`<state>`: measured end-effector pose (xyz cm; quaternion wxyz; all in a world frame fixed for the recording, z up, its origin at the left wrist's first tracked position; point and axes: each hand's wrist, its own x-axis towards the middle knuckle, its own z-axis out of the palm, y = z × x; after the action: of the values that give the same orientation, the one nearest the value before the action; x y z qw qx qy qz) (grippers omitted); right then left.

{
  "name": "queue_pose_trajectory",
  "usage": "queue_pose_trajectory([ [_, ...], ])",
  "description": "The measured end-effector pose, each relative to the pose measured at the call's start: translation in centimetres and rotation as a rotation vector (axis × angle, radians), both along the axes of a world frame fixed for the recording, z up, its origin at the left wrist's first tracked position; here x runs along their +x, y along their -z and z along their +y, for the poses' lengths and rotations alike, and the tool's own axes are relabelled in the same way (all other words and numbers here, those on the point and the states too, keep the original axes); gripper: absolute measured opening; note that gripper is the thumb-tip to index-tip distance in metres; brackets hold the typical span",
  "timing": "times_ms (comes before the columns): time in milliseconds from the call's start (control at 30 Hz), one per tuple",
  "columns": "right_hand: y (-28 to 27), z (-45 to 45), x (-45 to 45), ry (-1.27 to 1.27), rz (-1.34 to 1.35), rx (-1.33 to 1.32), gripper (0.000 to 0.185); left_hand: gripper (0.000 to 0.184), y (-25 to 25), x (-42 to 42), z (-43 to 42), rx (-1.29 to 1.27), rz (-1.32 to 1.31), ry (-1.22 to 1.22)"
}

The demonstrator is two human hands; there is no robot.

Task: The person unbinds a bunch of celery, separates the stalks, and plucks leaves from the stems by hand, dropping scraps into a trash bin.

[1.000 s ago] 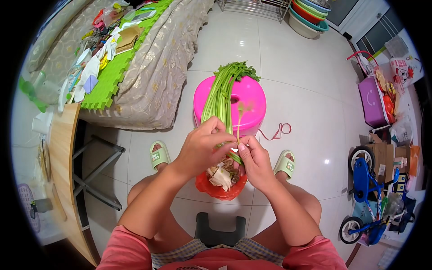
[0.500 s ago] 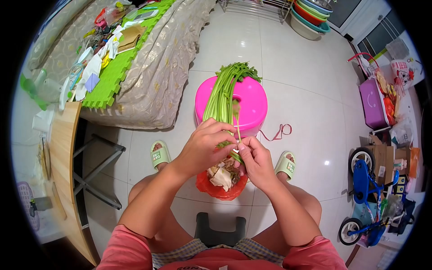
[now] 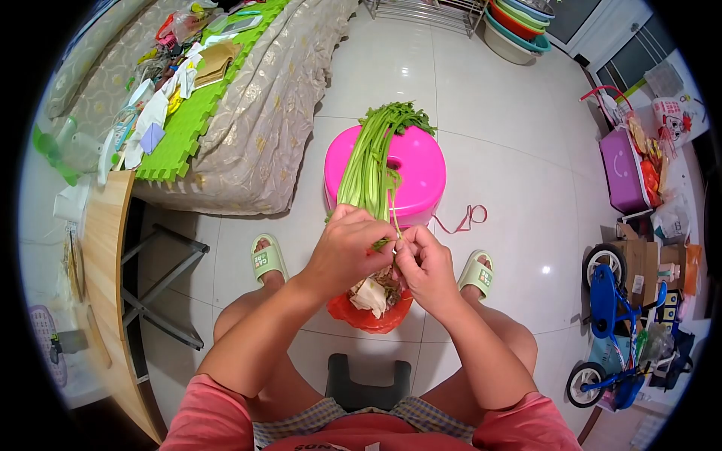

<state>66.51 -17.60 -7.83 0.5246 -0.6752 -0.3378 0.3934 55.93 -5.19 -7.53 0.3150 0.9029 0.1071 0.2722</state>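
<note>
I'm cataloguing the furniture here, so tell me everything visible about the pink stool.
The pink stool is glossy, apparently plastic, with a rounded top and a hole near its middle. It stands upright on the tiled floor, around mid-view. A bunch of green stalks lies across its left part, leafy ends at the far edge.

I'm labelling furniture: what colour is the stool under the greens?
The stool is bright pink, seen best in the head view.
</note>
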Motion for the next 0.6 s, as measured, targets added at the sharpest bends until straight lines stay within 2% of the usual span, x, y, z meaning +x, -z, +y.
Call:
queue_pose_trajectory([
  [133,0.1,0.1,-0.1,0.002,-0.028,0.023,0.01,0.014,-0.3,0.1,-0.2,-0.054,0.014,-0.035],
  [200,0.1,0.1,0.0,0.003,-0.021,0.027,0.009,0.013,-0.5,0.3,0.0,-0.352,0.017,-0.166],
  [233,0.1,0.1,0.1,0.023,-0.023,0.046,0.009,0.013,-0.8,0.3,0.3,-0.352,0.018,-0.165],
  [300,0.0,0.0,0.6,0.044,-0.024,0.063,0.009,0.014,-1.7,-0.2,1.0,-0.39,-0.07,-0.014],
  [433,-0.2,0.1,1.5,0.18,0.021,0.064,0.008,0.018,-2.1,-1.3,1.2,-0.264,0.031,0.116],
  [500,-0.1,0.1,1.8,0.215,-0.019,0.105,0.008,0.023,-1.3,-1.5,1.1,-0.155,0.21,0.26],
  [533,0.2,0.1,1.9,0.217,-0.016,0.099,0.008,0.023,-0.8,-1.6,0.8,-0.16,0.213,0.261],
  [600,0.5,0.1,2.0,0.201,-0.062,0.148,0.012,0.013,0.2,-1.9,0.2,-0.219,0.323,0.254],
])
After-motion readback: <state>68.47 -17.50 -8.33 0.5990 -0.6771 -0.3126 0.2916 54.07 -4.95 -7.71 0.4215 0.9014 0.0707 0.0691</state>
